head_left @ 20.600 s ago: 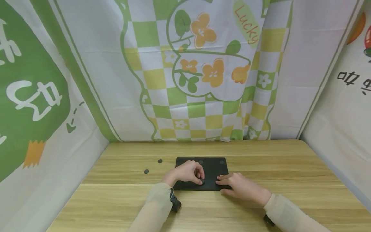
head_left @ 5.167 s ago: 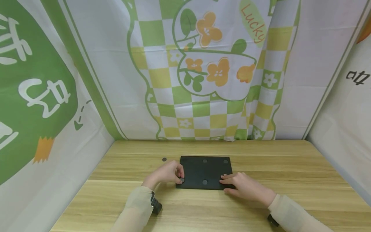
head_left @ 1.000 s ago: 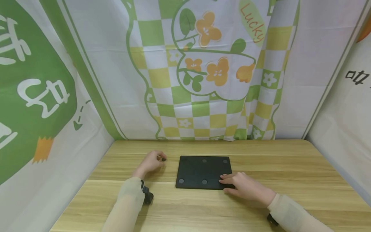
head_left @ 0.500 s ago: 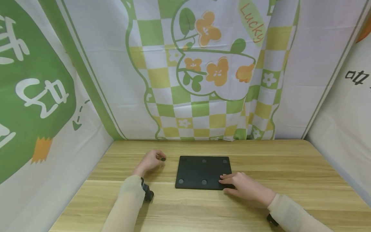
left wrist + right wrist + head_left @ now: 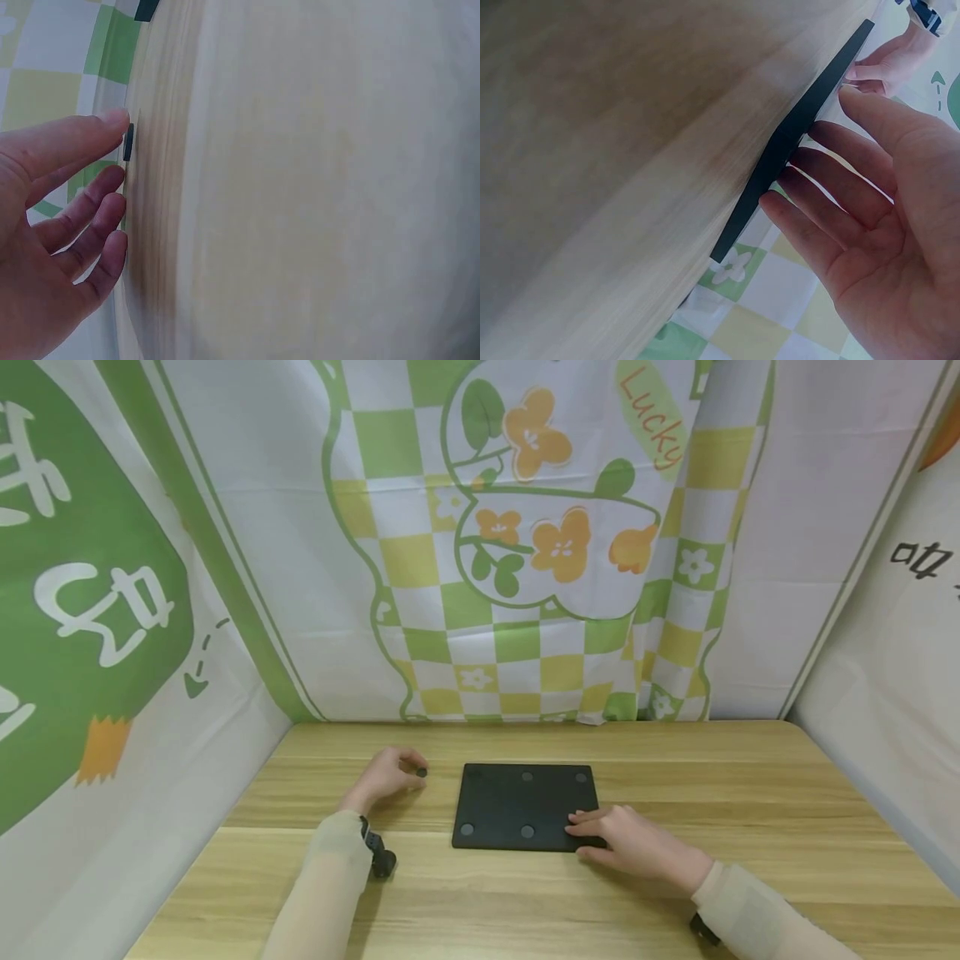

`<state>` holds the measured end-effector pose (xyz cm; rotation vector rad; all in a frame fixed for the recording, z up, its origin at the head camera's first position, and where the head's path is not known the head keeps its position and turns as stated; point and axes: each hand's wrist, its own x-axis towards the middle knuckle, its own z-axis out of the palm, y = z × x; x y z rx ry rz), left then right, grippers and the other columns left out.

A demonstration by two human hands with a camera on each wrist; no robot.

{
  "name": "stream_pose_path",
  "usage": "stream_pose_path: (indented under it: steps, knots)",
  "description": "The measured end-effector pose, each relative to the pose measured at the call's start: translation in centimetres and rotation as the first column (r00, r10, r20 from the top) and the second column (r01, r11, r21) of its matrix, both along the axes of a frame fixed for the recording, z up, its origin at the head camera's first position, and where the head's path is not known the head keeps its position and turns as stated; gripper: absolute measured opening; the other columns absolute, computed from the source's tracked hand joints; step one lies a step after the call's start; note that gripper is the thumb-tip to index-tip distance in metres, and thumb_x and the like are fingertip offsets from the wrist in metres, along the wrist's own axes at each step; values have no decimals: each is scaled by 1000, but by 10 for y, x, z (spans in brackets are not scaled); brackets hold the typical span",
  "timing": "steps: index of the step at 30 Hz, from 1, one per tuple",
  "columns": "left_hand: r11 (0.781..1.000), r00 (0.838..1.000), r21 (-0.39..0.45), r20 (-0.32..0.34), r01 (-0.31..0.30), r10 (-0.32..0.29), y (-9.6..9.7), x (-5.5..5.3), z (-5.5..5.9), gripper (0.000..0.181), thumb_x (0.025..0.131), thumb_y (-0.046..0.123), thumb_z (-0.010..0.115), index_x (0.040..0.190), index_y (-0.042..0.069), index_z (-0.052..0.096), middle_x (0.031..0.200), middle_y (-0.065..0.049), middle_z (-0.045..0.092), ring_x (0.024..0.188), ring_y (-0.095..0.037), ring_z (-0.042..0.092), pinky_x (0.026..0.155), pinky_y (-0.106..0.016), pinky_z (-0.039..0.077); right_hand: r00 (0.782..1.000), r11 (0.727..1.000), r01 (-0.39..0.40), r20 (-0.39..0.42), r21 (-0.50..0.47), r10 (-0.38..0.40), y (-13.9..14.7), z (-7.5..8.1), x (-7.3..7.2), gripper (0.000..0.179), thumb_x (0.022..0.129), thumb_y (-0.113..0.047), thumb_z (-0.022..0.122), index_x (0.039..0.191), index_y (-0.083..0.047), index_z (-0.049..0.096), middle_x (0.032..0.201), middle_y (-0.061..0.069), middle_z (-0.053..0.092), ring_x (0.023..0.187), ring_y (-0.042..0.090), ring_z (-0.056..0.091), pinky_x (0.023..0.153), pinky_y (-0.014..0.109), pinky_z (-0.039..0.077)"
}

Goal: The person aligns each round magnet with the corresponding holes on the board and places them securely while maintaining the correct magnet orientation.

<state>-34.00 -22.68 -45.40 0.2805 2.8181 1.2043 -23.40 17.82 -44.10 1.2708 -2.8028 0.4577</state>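
Observation:
A flat black rectangular board [image 5: 497, 806] lies on the wooden table, with several round grey-black pads on its top. One pad [image 5: 467, 830] sits at the front left corner and another pad [image 5: 528, 832] at the front middle. My left hand [image 5: 386, 777] is left of the board, pinching a small black round pad [image 5: 422, 772] between thumb and index finger. In the left wrist view the pad [image 5: 128, 142] shows edge-on at the thumb tip. My right hand [image 5: 633, 843] rests fingertips on the board's front right corner, hiding it; the right wrist view shows its fingers extended.
The wooden table [image 5: 675, 777] spreads around the board and ends at a patterned curtain [image 5: 525, 668] behind. White and green cloth walls [image 5: 97, 610] stand at both sides. Each wrist wears a black strap with a camera [image 5: 382, 860].
Earlier, my left hand worked at the board's front middle, then its front left corner, leaving pads there. It then moved left and back to the loose pad. My right hand has stayed put.

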Motion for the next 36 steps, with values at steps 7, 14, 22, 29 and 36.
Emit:
stream_pose_path:
  steps: [7,14,22,29,36]
  knots:
    - [1000,1000,2,17,11,-11,-5,-3,-3,27,78,11,77,104,10,70,118,-10,63,111,-28,56,98,-49,41,1000,1000,-3,0,-6,3,0,-1,-1,35,90,-29,65,117,-8,68,124,12,63,113,23,62,88,38,53]
    - [1000,999,-14,25,21,-21,-6,-5,-3,29,78,13,77,105,12,70,113,-9,63,108,-27,54,95,-49,41,1000,1000,-3,20,-8,3,1,-1,-1,35,90,-28,64,118,-8,68,125,12,62,113,23,62,88,38,53]
    - [1000,998,18,65,18,-19,-10,-5,-2,30,78,15,77,107,14,71,115,-9,62,108,-26,53,95,-50,40,1000,1000,-3,23,-11,3,1,-1,-2,34,90,-28,64,118,-8,68,125,12,63,114,22,62,88,37,53]
    - [999,996,29,84,15,-18,-13,-10,-4,29,78,15,77,107,14,72,110,-8,62,102,-24,53,92,-46,41,1000,1000,3,26,-9,-3,1,-3,-2,34,90,-29,64,118,-9,68,125,12,63,113,22,62,87,37,53]
    - [999,996,39,86,-8,4,-13,-12,-6,26,78,14,78,103,14,72,102,-6,62,95,-21,53,85,-39,42,1000,1000,0,17,-14,1,1,-3,-2,34,90,-28,65,117,-9,68,124,12,63,114,22,62,88,37,53]
